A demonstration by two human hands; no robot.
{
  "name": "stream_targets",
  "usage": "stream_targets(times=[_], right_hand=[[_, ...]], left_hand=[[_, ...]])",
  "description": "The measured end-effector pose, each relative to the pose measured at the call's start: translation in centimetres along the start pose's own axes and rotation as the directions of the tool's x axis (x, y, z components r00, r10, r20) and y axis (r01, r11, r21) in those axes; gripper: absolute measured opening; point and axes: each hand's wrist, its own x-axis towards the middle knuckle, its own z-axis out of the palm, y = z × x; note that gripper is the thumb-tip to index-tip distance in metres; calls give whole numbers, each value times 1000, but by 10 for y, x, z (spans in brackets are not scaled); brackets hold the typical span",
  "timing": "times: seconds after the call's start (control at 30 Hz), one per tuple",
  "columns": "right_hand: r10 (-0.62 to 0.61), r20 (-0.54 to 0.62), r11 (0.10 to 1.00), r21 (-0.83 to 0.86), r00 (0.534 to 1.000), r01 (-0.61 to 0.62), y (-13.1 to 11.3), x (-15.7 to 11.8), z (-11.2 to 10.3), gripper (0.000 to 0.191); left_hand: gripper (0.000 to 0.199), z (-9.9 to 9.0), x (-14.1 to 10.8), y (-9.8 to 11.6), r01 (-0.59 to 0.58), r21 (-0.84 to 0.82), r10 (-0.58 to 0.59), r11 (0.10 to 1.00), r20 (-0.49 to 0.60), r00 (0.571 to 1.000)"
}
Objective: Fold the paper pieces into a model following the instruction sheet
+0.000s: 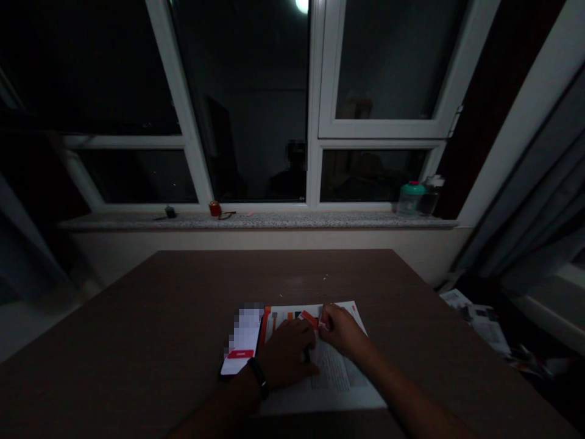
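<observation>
A printed sheet or booklet (336, 366) with orange and red blocks lies on the brown table. My left hand (287, 347), with a black band at the wrist, rests on it with thumb and fingers apart. Its fingertips touch or nearly touch a small red-and-white paper piece (309, 317). My right hand (340, 329) pinches the right end of that piece between thumb and bent fingers. Its exact shape is partly hidden by the fingers. Left of the sheet lies a phone (244, 335) with a lit screen and a red button on it.
Small white scraps (325, 278) lie farther back on the table (205, 280). On the stone windowsill (283, 221) stand a small dark bottle (170, 211), a red object (214, 210) and a green-lidded container (411, 198). Papers (484, 326) are piled low at the right.
</observation>
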Motion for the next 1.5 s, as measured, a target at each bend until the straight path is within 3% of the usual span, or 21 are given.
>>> stream_targets(times=[0.3, 0.57, 0.87, 1.13, 1.3, 1.5], right_hand=[[-55, 115, 992, 123, 992, 41, 1, -3, 0, 20], [-163, 222, 973, 197, 961, 120, -11, -11, -5, 23], [-41, 59, 998, 39, 997, 39, -9, -4, -6, 20], [23, -85, 995, -93, 996, -31, 10, 4, -1, 12], [28, -98, 998, -54, 995, -33, 11, 3, -2, 10], [74, -107, 996, -38, 992, -78, 10, -1, -18, 6]], left_hand=[[53, 3, 0, -5, 22, -60, -21, 998, 5, 1000], [55, 1, -1, -10, -81, -64, 84, 995, 41, 996], [48, 2, -1, -10, -46, -56, 49, 997, 48, 998], [53, 2, -1, -12, -49, -56, 52, 997, 53, 997], [49, 0, -1, -12, -64, -59, 67, 996, 55, 996], [43, -4, -2, -10, -43, -16, 44, 999, 69, 997]])
